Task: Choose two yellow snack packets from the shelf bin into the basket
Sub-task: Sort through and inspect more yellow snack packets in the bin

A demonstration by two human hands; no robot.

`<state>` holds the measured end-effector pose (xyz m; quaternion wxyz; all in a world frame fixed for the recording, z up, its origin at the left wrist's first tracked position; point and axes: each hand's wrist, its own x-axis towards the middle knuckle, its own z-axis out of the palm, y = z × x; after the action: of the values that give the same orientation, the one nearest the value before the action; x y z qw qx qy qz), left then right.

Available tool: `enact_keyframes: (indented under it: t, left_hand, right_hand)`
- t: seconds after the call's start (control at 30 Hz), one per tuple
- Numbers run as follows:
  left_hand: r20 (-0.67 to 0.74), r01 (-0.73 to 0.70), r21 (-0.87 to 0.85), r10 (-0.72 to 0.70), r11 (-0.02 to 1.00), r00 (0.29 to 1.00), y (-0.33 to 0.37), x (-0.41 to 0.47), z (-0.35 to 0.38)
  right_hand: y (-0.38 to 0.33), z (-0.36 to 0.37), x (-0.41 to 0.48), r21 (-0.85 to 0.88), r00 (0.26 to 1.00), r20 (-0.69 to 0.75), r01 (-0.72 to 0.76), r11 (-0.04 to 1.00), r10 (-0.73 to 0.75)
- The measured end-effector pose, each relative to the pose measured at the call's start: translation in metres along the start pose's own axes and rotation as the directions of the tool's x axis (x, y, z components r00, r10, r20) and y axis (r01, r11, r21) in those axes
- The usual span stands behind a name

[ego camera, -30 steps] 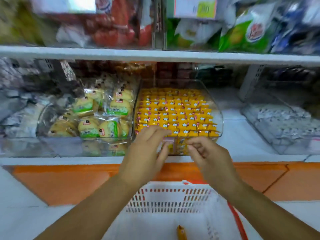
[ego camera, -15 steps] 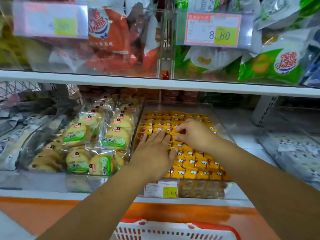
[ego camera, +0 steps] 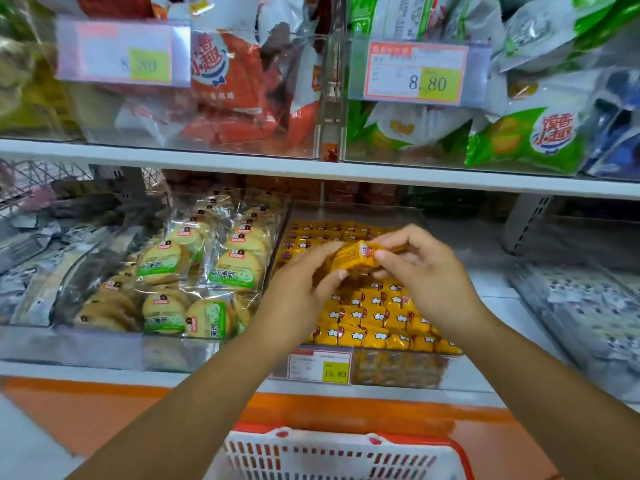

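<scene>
Hands: the left hand [ego camera: 298, 296] and right hand [ego camera: 427, 271] meet, each clamped on the same packet.
Grip: left fingertips and thumb pinch its left end; right thumb and forefinger pinch its right end.
Packet: a small yellow foil snack packet [ego camera: 353, 258], lifted just above the bin, tilted.
Bin: a clear plastic shelf bin [ego camera: 394, 370] on the lower shelf, packed with rows of like yellow packets [ego camera: 374, 317]; a white-and-yellow price tag [ego camera: 320, 365] on its front.
Basket: a white slatted plastic basket with a red rim [ego camera: 332, 455], below the hands; only its near wall shows.
Left neighbour: round biscuits in clear wrappers [ego camera: 207, 271].
</scene>
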<state>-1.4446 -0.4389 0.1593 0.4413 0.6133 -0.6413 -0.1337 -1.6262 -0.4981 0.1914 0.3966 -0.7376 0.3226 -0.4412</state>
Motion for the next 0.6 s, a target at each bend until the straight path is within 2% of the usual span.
enact_keyframes:
  t: [0.1,0.23,0.33,0.4,0.43,0.5,0.6]
  left_hand:
    - [0.064,-0.034,-0.027,0.036,0.999,0.997,0.009,-0.016,-0.006]
    - [0.176,-0.061,0.127,0.038,0.99,0.984,0.021,-0.039,-0.014]
    - [0.17,-0.128,0.292,0.08,0.948,0.982,0.03,-0.05,-0.019]
    - [0.132,-0.126,0.281,0.092,0.951,0.987,0.034,-0.058,-0.021]
    - [0.122,-0.092,0.225,0.066,0.97,0.99,0.034,-0.06,-0.023]
    - [0.145,0.06,-0.007,-0.058,0.998,0.988,0.032,-0.062,-0.026]
    - [0.215,0.268,-0.386,-0.197,0.882,0.957,0.03,-0.063,-0.033]
  right_hand:
    - [-0.01,-0.01,-0.026,0.128,0.998,-0.001,-0.056,0.99,0.056]
    - [-0.021,-0.012,-0.051,0.25,0.976,0.101,-0.214,0.944,0.195]
    - [-0.023,-0.01,-0.061,0.226,0.958,0.11,-0.284,0.932,0.266]
    - [-0.022,-0.009,-0.068,0.289,0.951,0.106,-0.308,0.906,0.29]
    - [-0.022,-0.008,-0.071,0.354,0.947,0.109,-0.321,0.878,0.302]
    - [-0.023,-0.007,-0.074,0.446,0.939,0.132,-0.342,0.827,0.317]
    - [-0.022,-0.007,-0.077,0.478,0.931,0.163,-0.364,0.799,0.326]
